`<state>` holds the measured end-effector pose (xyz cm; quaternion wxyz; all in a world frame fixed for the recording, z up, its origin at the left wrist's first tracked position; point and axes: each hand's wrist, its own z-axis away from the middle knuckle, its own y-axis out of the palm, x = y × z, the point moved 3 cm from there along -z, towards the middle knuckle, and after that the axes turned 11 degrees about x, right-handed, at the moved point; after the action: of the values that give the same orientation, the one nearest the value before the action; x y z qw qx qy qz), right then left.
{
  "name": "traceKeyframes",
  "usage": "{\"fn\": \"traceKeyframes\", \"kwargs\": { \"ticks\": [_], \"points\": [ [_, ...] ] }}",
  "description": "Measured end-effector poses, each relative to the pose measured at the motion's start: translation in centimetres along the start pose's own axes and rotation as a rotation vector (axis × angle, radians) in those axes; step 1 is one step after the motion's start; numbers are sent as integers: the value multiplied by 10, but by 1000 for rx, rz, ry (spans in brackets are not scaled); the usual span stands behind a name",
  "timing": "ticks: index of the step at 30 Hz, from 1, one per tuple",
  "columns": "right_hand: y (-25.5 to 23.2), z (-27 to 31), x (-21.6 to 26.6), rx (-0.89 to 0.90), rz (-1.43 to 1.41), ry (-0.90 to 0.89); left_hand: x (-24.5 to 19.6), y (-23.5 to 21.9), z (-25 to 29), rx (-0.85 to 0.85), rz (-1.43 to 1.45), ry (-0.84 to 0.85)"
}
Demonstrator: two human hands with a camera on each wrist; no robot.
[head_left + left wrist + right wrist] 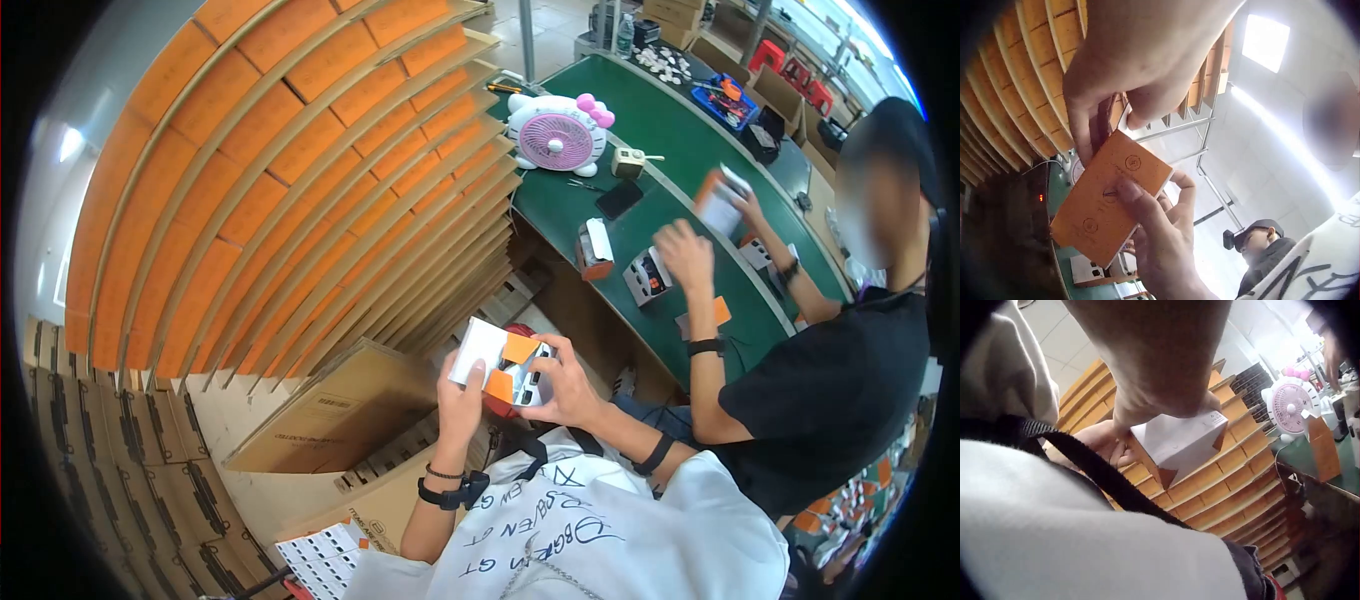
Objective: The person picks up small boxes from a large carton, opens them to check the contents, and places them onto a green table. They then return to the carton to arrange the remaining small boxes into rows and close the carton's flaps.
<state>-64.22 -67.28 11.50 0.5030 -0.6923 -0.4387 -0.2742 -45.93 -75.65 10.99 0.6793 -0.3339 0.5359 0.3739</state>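
A small white and orange box [516, 368] is held in front of the chest with its orange flaps [519, 348] raised and dark items showing inside. My left hand [463, 397] grips the box's white side, its thumb lying on the white panel. On the opposite side my right hand [572, 388] holds the box, fingers at the open part. The left wrist view shows the orange face [1113, 200] with printed round marks and a thumb of my right hand [1163, 240] pressing on it. White faces of the same box [1179, 440] appear in the right wrist view.
Tall stacked shelves of orange boxes [330, 130] stand at the left. A green table [560, 205] bears a pink fan [556, 140], a phone [620, 199] and open boxes [647, 277]. Another person [830, 370] works there at right. Cardboard [330, 405] leans below the shelves.
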Motion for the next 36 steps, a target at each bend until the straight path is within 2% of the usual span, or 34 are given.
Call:
{"fn": "traceKeyframes", "kwargs": {
  "ticks": [1, 4, 5, 6, 8, 9, 10, 18, 20, 22, 24, 26, 28, 30, 33, 34, 36],
  "points": [
    [-3, 0, -2, -8, 10, 2, -1, 7, -3, -1, 95, -44],
    [-8, 0, -7, 11, 70, 30, 29, 20, -11, 60, 129, -42],
    [-8, -1, -8, 24, 108, 56, 22, 31, -8, 97, 59, -114],
    [-9, 1, -11, 22, 127, 67, 17, 37, -6, 158, -61, -100],
    [-9, 3, -15, 21, 162, 90, 18, 48, -9, 150, 90, -118],
    [-12, 3, -17, 18, 184, 104, 11, 51, -9, 156, 187, -233],
    [-14, 3, -16, 21, 215, 113, 11, 51, -11, 167, 219, -262],
    [-21, -2, -20, 39, 303, 264, 21, 50, -36, 283, 321, -391],
    [-24, 0, -31, 16, 350, 255, 24, 59, -42, 274, 260, -371],
    [-30, 3, -43, -97, 374, 330, 38, 72, -51, 247, 306, -335],
    [-34, 9, -64, -91, 453, 407, 60, 87, -67, 249, 383, -255],
    [-49, 14, -85, -207, 375, 576, 73, 100, -82, 287, 661, -168],
    [-60, 28, -122, -421, 363, 501, 72, 111, -92, 281, 606, -128],
    [-76, 37, -157, -575, 363, 553, 82, 116, -93, 316, 531, -200],
    [-97, 44, -215, -792, 518, 671, 107, 91, -75, 422, 416, -159],
    [-101, 47, -233, -814, 599, 706, 110, 73, -59, 411, 369, -139],
    [-102, 52, -252, -753, 675, 723, 108, 24, -16, 252, 275, -85]
  ]
}}
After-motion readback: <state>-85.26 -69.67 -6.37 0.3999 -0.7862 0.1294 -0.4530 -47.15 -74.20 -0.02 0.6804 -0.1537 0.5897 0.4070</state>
